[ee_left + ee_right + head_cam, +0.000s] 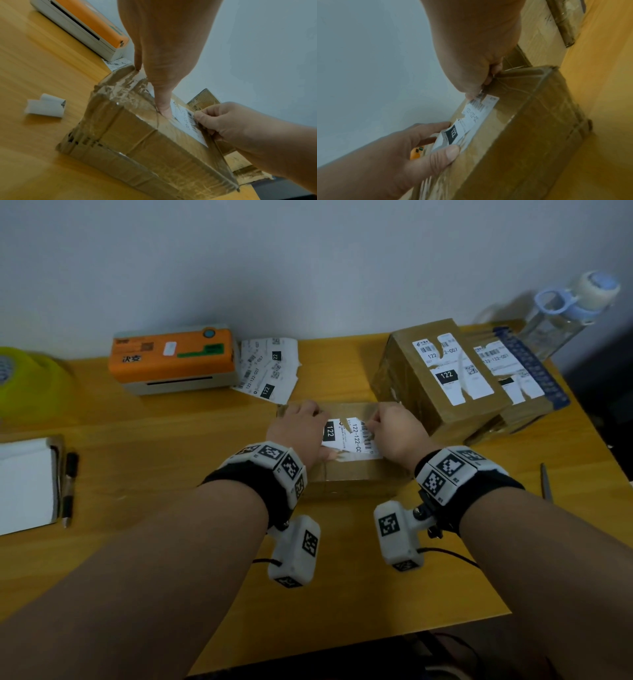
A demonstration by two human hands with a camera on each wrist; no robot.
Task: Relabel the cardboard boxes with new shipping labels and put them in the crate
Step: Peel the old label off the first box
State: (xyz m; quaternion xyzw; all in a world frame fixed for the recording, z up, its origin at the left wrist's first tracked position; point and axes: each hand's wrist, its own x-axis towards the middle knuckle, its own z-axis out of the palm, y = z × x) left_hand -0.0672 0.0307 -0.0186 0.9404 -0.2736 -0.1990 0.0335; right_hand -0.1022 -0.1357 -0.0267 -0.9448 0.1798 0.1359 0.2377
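A flat, taped cardboard box (pixel 349 477) lies on the table in front of me. A torn white shipping label (pixel 356 436) marked "122" is stuck on its top. My left hand (pixel 308 426) rests flat on the left part of the top, with the thumb (pixel 164 109) pressing beside the label. My right hand (pixel 373 428) pinches the barcode end of the label (pixel 476 116) between thumb and fingers (pixel 202 115). That end lifts slightly off the box (pixel 530 135). No crate is in view.
An orange label printer (pixel 174 357) stands at the back left, with loose printed labels (pixel 267 368) beside it. Two more labelled boxes (pixel 442 371) sit at the back right, before a water bottle (pixel 565 313). A notebook (pixel 27 484) and pen (pixel 70 487) lie left. A curled paper scrap (pixel 44 106) lies nearby.
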